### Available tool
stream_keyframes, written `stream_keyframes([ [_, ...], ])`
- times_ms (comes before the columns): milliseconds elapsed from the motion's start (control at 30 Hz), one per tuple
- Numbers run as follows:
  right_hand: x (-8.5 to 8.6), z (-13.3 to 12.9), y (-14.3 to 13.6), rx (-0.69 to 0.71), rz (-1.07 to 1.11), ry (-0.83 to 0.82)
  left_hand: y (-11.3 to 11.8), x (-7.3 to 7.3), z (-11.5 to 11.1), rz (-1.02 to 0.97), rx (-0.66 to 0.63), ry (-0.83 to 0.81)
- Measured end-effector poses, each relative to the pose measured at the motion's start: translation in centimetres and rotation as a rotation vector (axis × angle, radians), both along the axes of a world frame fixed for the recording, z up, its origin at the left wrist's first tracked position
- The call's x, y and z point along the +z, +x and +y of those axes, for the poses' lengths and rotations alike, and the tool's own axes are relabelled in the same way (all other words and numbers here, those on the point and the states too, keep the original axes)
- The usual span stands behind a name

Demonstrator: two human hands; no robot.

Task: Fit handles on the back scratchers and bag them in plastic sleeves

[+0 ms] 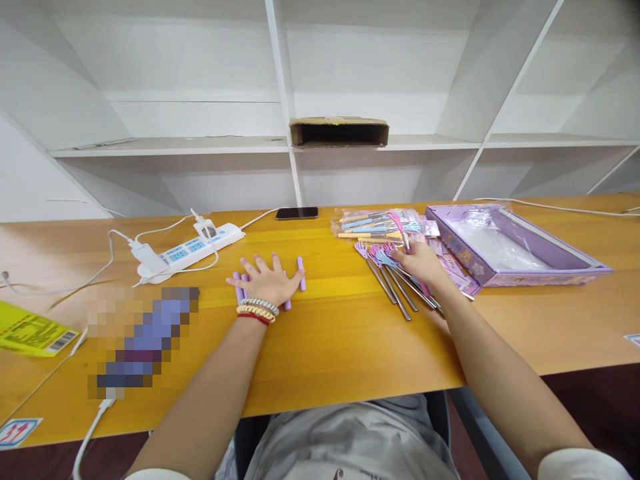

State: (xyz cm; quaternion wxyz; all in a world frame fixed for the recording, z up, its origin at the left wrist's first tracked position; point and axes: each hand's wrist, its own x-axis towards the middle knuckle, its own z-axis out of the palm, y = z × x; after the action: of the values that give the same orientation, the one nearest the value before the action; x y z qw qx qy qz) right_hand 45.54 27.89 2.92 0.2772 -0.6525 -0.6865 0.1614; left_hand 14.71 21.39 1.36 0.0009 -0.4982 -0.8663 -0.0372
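My left hand (269,283) lies flat with fingers spread over several short purple tubes (301,273) on the table, partly hiding them. A pink back scratcher (399,223) is in my right hand (423,262), its claw-shaped head pointing away from me. Under and beside that hand lies a loose row of back scratchers (395,287) with metal rods and purple, pink and blue heads. Just beyond them, clear plastic bags (375,225) hold more rods in cream and blue. Printed purple packaging (453,267) sits partly behind my right hand.
An open purple box (545,275) with clear plastic inside stands at right. Left are a white power strip (200,252) with cables, a blurred-out phone-like object (150,340) and a yellow package (30,330). A black phone (297,213) lies at the back, below white shelves (200,147) holding a cardboard box (340,123).
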Motion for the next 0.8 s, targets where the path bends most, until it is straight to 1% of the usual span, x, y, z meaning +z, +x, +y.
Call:
stream_keyframes([
  [100, 0.0, 0.0, -0.2, 0.017, -0.144, -0.021, -0.7, -0.8, 0.7, -0.075, 0.033, -0.069],
  [200, -0.1, 0.0, -0.4, 0.041, -0.199, -0.019, -0.8, -1.3, 1.2, -0.069, 0.023, -0.061],
  [333, -0.4, 0.0, -0.7, 0.066, -0.225, -0.018, -0.1, -1.6, 1.5, -0.058, -0.012, -0.020],
  [467, -0.6, 0.0, -1.0, 0.087, -0.223, -0.019, 0.8, -1.8, 1.7, -0.038, -0.080, 0.029],
  [567, -0.6, -0.2, -1.1, 0.092, -0.211, -0.005, 0.9, -1.7, 1.8, -0.035, -0.099, 0.038],
  [667, -0.4, -0.4, -1.2, 0.068, -0.172, 0.013, 0.6, -1.1, 1.5, -0.037, -0.102, 0.036],
  [733, -0.2, -0.5, -1.2, 0.047, -0.124, 0.022, 0.2, -0.6, 1.3, -0.030, -0.077, 0.045],
  [800, -0.1, -0.5, -1.1, 0.037, -0.090, 0.020, -0.5, -0.2, 1.1, -0.040, -0.025, 0.027],
])
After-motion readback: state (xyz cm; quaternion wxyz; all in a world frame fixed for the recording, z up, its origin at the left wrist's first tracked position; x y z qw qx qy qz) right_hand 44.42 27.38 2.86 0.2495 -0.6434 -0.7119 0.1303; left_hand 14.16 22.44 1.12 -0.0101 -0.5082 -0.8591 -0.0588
